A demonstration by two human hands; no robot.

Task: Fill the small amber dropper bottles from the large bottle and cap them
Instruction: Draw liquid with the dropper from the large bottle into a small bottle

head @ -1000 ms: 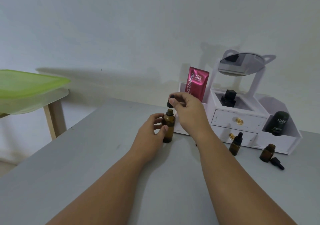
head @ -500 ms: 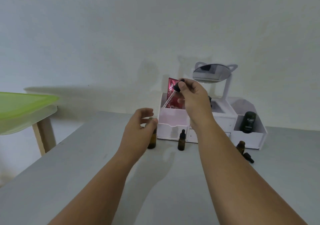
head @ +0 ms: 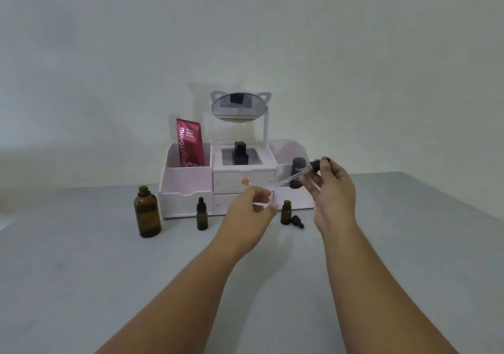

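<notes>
two hands work right of centre: the right hand (head: 331, 187) pinches a black-capped glass dropper (head: 296, 177), the left hand (head: 252, 212) hangs loose and empty, so liquid could drip onto the grey table (head: 81, 272).

A white organiser (head: 185, 192) with drawers stands at twelve o'clock on the grey table (head: 81, 272). Its left bin holds a red tube (head: 190, 143), the centre a black, possibly square bottle (head: 241, 154); a cat-eared mirror (head: 239, 106) rises above.

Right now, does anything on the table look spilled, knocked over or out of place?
No spill shows. One dropper cap lies on its side on the table beside an open small bottle. The large bottle also stands uncapped.
</notes>
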